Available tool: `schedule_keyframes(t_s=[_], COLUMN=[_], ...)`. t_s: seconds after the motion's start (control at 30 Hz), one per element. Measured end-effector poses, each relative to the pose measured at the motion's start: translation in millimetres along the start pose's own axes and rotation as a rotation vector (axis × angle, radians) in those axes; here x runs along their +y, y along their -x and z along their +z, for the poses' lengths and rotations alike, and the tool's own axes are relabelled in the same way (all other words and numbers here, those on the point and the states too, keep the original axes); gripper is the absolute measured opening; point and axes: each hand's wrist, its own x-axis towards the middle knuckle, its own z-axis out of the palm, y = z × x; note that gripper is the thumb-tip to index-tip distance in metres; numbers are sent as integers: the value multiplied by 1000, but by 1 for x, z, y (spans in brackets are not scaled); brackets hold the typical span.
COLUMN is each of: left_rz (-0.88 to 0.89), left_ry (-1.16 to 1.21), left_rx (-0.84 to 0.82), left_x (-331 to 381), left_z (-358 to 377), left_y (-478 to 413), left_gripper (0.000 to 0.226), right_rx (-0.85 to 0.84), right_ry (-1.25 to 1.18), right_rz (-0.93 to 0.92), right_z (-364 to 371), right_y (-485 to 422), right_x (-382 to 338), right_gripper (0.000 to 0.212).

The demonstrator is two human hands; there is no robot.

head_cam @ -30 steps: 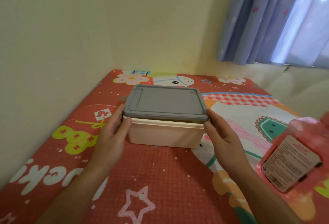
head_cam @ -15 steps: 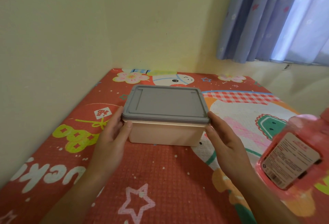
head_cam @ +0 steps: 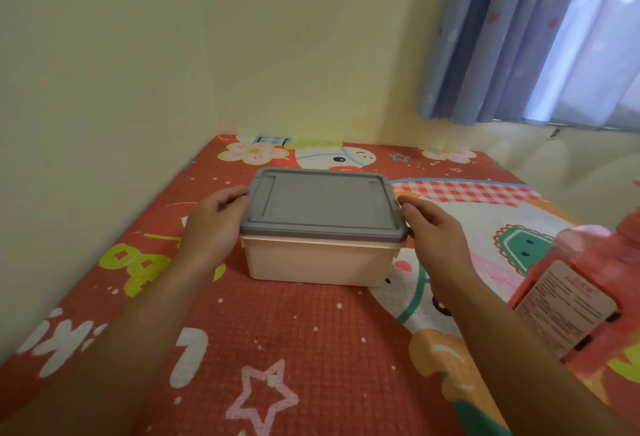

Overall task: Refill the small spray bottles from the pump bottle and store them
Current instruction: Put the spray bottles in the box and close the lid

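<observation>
Toward the far left corner of the mat (head_cam: 294,338), a little in from the wall, sits a pale storage box (head_cam: 318,264) with its grey lid (head_cam: 322,208) resting on top. It looks like thin, stiff moulded plastic, probably light, with smooth walls that could slip under a loose grip. The lid's overhanging rim at the two short ends is the natural place to take hold, and lifting both ends evenly should keep it from snagging or dragging the box along.

The left hand (head_cam: 213,227) is at the lid's left end, its fingers curled narrowly over the rim. The right hand (head_cam: 434,238) is at the right end, with its fingertips on the rim and its thumb tucked at the near corner, so it seems to pinch the lid as well. Neither hand holds anything else.

No small spray bottles are in sight, and I cannot tell whether they are inside the box. The pink pump bottle (head_cam: 588,283) stands at the mat's right edge, well apart from the box. It looks full and fairly heavy.
</observation>
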Motion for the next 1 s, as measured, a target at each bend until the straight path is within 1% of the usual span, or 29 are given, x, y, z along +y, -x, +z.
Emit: schedule_keyframes(t_s=[0.1,0.23,0.4,0.6,0.83,1.0], left_rz=[-75,-155,-207,-204,-171,-179], left_ry=[24,106,146,119,105,120], left_rx=[-27,-28,-37,-26,-17,-25], left_x=[3,7,9,3,4,1], left_z=[5,8,10,11,12,13], left_y=[-14,-28,-39,-43,-39,-40], left_gripper=[30,25,26,22,26,24], right_rx=[-14,-16,-8,-3,6,10], right_ry=[-1,-10,-7,-1,11,14], right_rz=[60,156,183,188,142,138], right_z=[7,13,13,14,14,14], right_y=[-16,-31,-40,-42,-40,-40], right_x=[-4,-7,-7,-5,6,8], right_gripper=[17,25,28,27,26,24])
